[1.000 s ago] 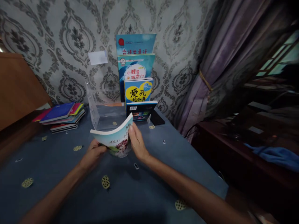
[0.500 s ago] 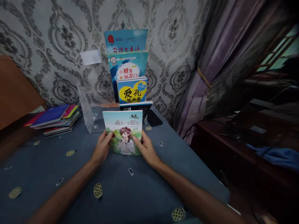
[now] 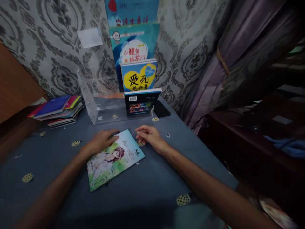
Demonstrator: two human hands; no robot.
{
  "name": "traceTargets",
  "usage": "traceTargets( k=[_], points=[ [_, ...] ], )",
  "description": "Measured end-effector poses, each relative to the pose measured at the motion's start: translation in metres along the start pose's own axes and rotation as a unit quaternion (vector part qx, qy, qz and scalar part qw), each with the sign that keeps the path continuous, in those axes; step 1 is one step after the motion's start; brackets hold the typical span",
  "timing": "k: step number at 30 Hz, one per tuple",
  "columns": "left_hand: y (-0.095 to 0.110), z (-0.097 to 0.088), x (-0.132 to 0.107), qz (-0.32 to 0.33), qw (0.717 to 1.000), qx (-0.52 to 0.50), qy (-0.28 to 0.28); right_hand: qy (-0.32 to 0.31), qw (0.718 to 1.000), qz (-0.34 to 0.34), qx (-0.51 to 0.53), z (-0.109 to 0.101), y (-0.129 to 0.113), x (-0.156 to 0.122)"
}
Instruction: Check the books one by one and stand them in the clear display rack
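A thin book with a girl on its green and blue cover (image 3: 114, 159) lies flat and turned sideways on the blue tablecloth (image 3: 147, 178). My left hand (image 3: 101, 141) rests on the book's upper left edge, fingers curled over it. My right hand (image 3: 149, 135) hovers just off the book's top right corner, fingers loosely bent, holding nothing. Behind them a clear acrylic stand (image 3: 95, 101) holds several upright books (image 3: 139, 76) in stepped rows on its right side.
A stack of colourful books (image 3: 58, 109) sits at the back left beside a wooden board (image 3: 14, 86). A dark phone (image 3: 162, 109) lies right of the stand. Purple curtain (image 3: 221, 63) and a dark side table (image 3: 257, 133) stand right of the table edge.
The book was held upright in both hands; now it lies flat and rotated on the cloth. My right hand has let go. The view has moved closer to the stand.
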State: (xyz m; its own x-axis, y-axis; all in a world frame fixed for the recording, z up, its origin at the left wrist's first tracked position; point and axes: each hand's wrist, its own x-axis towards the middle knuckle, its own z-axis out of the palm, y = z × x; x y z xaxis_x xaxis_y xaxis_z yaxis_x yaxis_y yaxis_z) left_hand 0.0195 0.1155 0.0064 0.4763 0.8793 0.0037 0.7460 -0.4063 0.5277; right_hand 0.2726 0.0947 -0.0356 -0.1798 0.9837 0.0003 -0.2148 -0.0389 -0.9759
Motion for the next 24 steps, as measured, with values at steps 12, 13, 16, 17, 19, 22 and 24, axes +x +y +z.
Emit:
traceTargets(
  k=[12,13,16,17,19,22,24],
  points=[
    [0.079,0.039,-0.041,0.166,0.95,0.261,-0.045,-0.038,0.995,-0.011,-0.093,0.004,0.002,-0.001],
    [0.083,0.04,-0.043,0.162,0.944,0.283,-0.05,-0.04,0.994,-0.004,-0.097,0.005,0.0,-0.002],
    [0.093,0.039,-0.044,0.144,0.929,0.334,-0.073,-0.047,0.993,0.013,-0.105,0.006,-0.002,-0.004],
    [0.095,0.038,-0.044,0.139,0.925,0.344,-0.081,-0.048,0.993,0.016,-0.108,0.007,-0.003,-0.004],
    [0.099,0.037,-0.043,0.134,0.919,0.358,-0.097,-0.052,0.992,0.02,-0.112,0.007,-0.003,-0.004],
    [0.099,0.036,-0.043,0.137,0.917,0.361,-0.103,-0.058,0.991,0.021,-0.117,0.006,-0.003,-0.005],
    [0.097,0.035,-0.043,0.143,0.919,0.353,-0.099,-0.063,0.991,0.021,-0.12,0.006,-0.003,-0.005]
  ],
)
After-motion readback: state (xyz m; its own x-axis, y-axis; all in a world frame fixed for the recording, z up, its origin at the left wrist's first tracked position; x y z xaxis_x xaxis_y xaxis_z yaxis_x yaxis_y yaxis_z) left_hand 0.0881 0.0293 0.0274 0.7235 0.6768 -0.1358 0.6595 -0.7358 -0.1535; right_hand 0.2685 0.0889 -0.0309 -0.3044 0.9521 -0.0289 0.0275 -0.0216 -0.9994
